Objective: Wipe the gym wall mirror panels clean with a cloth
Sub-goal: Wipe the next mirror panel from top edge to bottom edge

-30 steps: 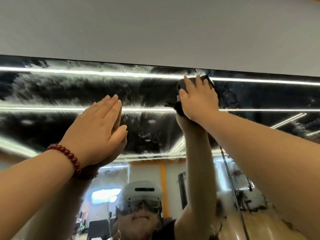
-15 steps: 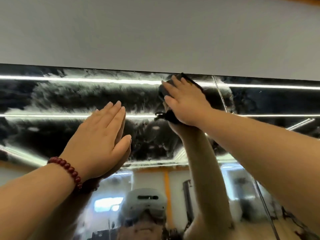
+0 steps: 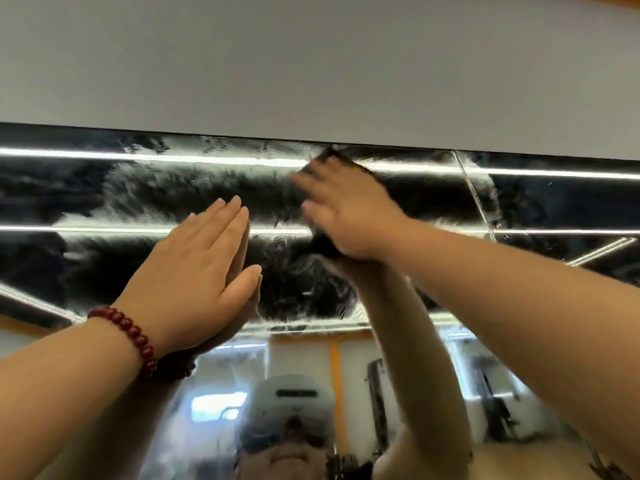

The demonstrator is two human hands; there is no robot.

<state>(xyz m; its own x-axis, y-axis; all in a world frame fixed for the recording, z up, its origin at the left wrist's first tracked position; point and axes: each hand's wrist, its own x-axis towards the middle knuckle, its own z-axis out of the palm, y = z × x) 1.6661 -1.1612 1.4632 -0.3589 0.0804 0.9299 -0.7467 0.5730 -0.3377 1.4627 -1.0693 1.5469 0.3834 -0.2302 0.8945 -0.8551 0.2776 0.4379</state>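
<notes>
My right hand (image 3: 349, 216) presses the dark cloth (image 3: 323, 242) flat against the mirror (image 3: 145, 188) just under its top edge, fingers straight. My left hand (image 3: 194, 271), red bead bracelet (image 3: 130, 337) at the wrist, rests flat and open-palmed on the smeared glass beside it

Right hand (image 3: 349, 216), cloth (image 3: 323, 242): further left.

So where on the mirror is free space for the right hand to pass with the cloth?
Free: the mirror strip between its top edge and the left hand, and the glass right of the cloth up to the panel seam. Crowded: just below and left of the right hand, where the left hand lies flat on the glass.
</notes>
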